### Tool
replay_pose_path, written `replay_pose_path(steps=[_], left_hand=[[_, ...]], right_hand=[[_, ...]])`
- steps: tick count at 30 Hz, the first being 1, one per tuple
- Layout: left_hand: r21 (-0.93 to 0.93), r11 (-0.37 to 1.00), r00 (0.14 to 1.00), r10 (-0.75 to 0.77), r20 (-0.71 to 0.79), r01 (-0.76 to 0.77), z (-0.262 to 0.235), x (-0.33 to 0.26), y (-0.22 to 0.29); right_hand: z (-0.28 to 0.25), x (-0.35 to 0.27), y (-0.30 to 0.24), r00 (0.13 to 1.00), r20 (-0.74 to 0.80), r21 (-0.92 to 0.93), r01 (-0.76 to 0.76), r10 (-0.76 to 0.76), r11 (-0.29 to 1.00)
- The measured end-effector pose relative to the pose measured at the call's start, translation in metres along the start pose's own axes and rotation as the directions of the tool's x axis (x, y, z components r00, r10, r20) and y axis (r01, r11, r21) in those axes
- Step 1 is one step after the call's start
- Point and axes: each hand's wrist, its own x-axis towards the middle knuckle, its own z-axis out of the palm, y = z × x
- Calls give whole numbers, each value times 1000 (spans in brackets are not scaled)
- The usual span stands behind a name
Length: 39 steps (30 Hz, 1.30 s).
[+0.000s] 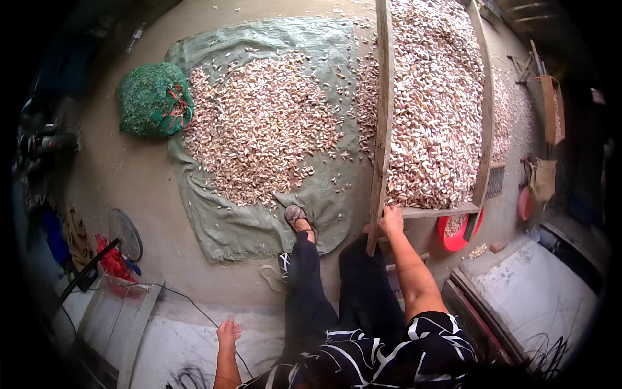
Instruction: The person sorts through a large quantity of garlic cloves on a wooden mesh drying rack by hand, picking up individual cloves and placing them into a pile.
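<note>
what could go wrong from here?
1. Spill: the wooden tray is loaded with what look like garlic cloves, and only the right hand is on it, at a near corner. Uneven pulling might tip some out.
2. Footing: one shoe is on the wrinkled green sheet, close to the loose pile. The sheet could slide, or cloves get crushed.
3. Snag: a thin dark cord passes near the empty left hand; it might catch.
</note>
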Motion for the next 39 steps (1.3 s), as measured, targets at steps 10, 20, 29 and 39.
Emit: replay_pose_path(steps=[10,20,29,39], left_hand=[[73,993,981,76,181,-90,10,8,51],[112,989,989,80,122,-93,9,-3,98],[222,947,971,215,105,-233,66,-26,229],[363,837,912,383,147,-410,149,-77,448]], right_hand=[[-2,-5,-16,995,46,-20,-88,88,996],[-26,0,-33,954,212,-46,-209,214,977],[-38,10,-23,923,323,108,-255,209,961],[-97,45,-14,926,296,570,-367,232,735]])
